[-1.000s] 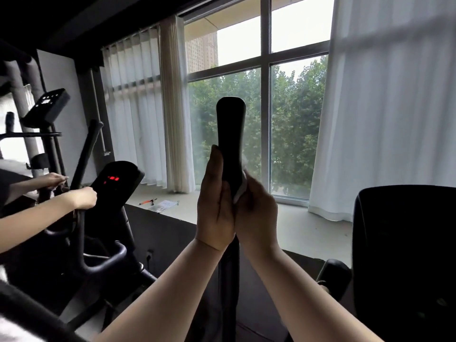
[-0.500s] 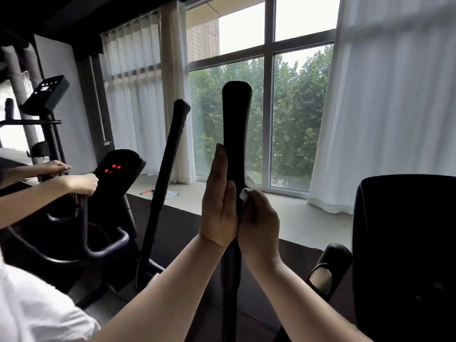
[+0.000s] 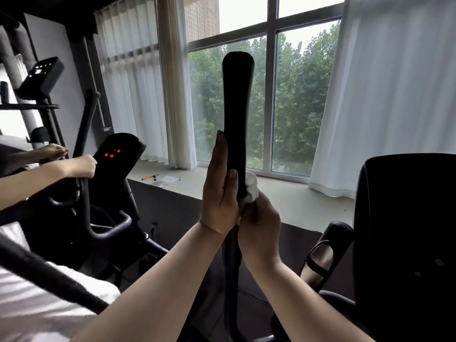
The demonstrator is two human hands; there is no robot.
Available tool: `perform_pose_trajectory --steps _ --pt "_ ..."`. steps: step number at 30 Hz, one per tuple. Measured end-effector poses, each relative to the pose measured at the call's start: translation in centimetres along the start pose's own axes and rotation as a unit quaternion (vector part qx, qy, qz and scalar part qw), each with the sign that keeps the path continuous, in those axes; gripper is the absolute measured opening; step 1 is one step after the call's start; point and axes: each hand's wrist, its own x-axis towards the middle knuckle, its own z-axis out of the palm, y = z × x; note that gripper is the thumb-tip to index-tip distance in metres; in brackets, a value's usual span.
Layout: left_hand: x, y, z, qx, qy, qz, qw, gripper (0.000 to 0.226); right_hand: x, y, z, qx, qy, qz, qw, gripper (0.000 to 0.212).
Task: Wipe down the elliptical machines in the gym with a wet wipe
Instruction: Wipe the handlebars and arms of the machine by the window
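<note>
Fingers (image 3: 220, 154) of the left hand (image 3: 219, 193) laid straight and flat up the left side of the elliptical handlebar (image 3: 238, 107), thumb across its near face: bracing rather than gripping. Right hand (image 3: 259, 225) curled round the bar just below, bunching the wet wipe (image 3: 251, 187) against the bar's right side, with a white wad poking out above the knuckles.

Mid-wipe on the upright handle, by the look of it. Lower grip under the wipe now; upper stretch and rounded cap above both hands judged not yet done (no telling wet from dry on matt black). Next move probably a slide of the wipe up to the cap, calling for a snug wrap all round the bar and a steady left palm to stop any swing. Much left after that, most likely: lower bar, pedals, other machines.

Surface: smooth dark grip, narrow at the hands, widest at the top.

Room: tall window (image 3: 296, 95) far ahead, trees and a tower block beyond, white curtains (image 3: 394, 95) on both sides. Black floor mat (image 3: 172, 208) below; by the glass, a pen (image 3: 149, 177) beside a paper sheet (image 3: 170, 180). Left, a second elliptical (image 3: 81, 193) with a red-lit console (image 3: 116, 154), another person's hands (image 3: 84, 166) on its bars. Right and near, a large black panel (image 3: 407, 230) and a black shoe (image 3: 318, 257).
</note>
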Motion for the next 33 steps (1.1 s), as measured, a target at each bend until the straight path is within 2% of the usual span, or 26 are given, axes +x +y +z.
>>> perform_pose_trajectory --steps 2,7,12,14,19,20,24,29,33 --pt "0.0 0.2 -0.1 -0.006 0.000 0.002 1.000 0.056 0.4 -0.4 0.3 0.032 0.026 -0.022 0.999 0.034" --pt "-0.6 0.1 -0.3 -0.002 -0.006 -0.016 1.000 0.058 -0.7 0.0 0.6 0.028 0.021 -0.074 0.997 0.041" --pt "-1.5 -0.2 -0.4 0.030 -0.020 0.002 0.999 0.056 -4.7 4.1 0.0 -0.019 0.012 -0.021 1.000 0.038" --pt "-1.7 -0.2 -0.5 0.038 -0.029 0.004 0.999 0.056 -4.3 3.7 0.0 -0.002 0.013 0.000 1.000 0.040" --pt "-2.8 -0.3 -0.5 0.042 -0.020 -0.013 0.999 0.058 -4.1 2.4 0.2 -0.027 -0.025 -0.090 0.995 0.053" --pt "-3.1 -0.3 -0.5 0.045 -0.018 -0.015 0.999 0.058 -4.7 2.9 0.2 -0.032 -0.030 -0.078 0.996 0.052" --pt "-4.5 -0.6 -0.4 0.062 -0.032 -0.006 0.998 0.057 -7.4 5.7 0.1 -0.043 0.000 0.002 0.999 0.024" --pt "-5.6 -1.1 -0.7 0.070 -0.041 -0.014 0.997 0.058 -6.5 5.0 0.4 -0.033 0.041 0.015 0.998 0.024" --pt "-6.8 -1.5 -0.9 0.072 -0.050 -0.027 0.996 0.059 -7.0 5.7 0.5 -0.039 0.011 -0.032 0.999 0.033"
